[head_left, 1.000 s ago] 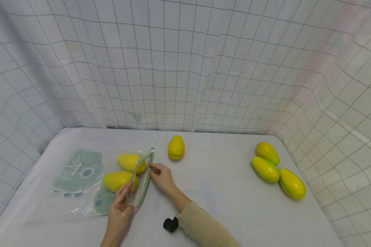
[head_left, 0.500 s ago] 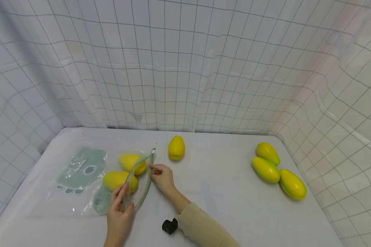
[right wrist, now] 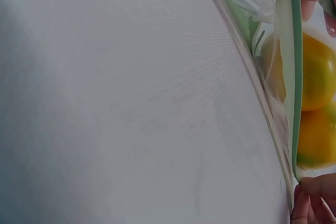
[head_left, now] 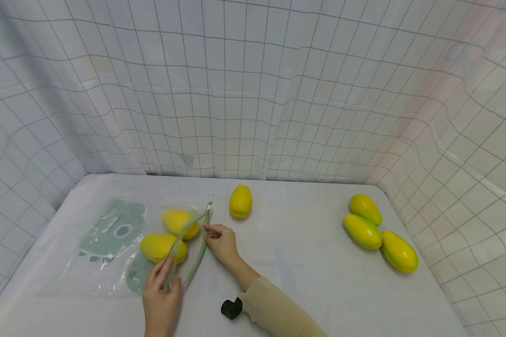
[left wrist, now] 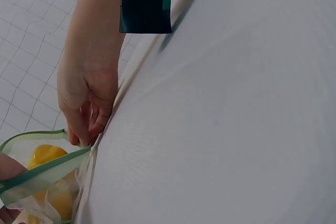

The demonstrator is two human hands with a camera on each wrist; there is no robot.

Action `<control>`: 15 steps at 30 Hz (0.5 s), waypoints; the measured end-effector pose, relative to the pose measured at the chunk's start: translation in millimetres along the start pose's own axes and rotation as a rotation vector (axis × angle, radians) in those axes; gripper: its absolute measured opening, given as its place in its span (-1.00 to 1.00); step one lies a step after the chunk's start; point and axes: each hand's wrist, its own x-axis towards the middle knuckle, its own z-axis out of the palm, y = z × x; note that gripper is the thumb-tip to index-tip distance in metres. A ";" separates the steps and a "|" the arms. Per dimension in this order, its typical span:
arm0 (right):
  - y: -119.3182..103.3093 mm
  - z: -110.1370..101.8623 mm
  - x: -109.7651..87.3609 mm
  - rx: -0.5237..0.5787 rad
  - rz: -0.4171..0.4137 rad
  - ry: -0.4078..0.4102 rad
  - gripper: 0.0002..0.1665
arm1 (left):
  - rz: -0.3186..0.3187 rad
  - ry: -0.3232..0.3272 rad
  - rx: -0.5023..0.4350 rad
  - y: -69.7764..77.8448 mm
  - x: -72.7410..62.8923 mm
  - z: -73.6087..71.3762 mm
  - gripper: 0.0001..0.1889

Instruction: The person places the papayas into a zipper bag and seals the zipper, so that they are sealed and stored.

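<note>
A clear zip bag [head_left: 201, 255] with a green-edged mouth and a pale green cartoon print lies on the left of the table. Inside it, near the mouth, are two yellow mangoes, one farther back [head_left: 174, 220] and one nearer [head_left: 158, 247]. My left hand [head_left: 162, 292] holds the left edge of the mouth between fingers and thumb. With thumb and fingertips my right hand [head_left: 222, 243] pinches the opposite green edge [left wrist: 50, 171]. The mouth stands parted between both hands. In the right wrist view the mangoes [right wrist: 317, 77] show behind the green strip [right wrist: 296, 77].
One yellow mango [head_left: 240, 201] stands just beyond the bag's mouth. Three yellow-green mangoes [head_left: 361, 231] lie together at the right of the white table [head_left: 303, 290]. A black wrist device [head_left: 232, 308] sits by the right sleeve. Gridded white curtains [head_left: 253, 93] enclose the back and sides.
My left hand has shifted slightly left and toward me, drawing its edge of the mouth wider. The bag's print has moved slightly right. My right hand stays almost in place.
</note>
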 end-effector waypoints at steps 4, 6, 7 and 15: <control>-17.9 -5.3 -5.4 0.005 -0.007 -0.014 -0.65 | -0.065 0.030 -0.006 -1.0 -4.1 2.2 -0.34; -22.3 -6.5 -6.8 0.002 -0.017 -0.012 -0.66 | -0.084 0.041 -0.011 -2.6 -5.9 3.2 -0.30; -19.2 -5.8 -6.0 -0.004 -0.016 -0.010 -0.66 | -0.092 0.043 -0.017 -3.3 -6.5 3.6 -0.28; 10.6 1.5 1.8 -0.044 -0.002 0.000 -0.64 | -0.127 0.035 -0.090 -8.3 -8.8 6.6 -0.20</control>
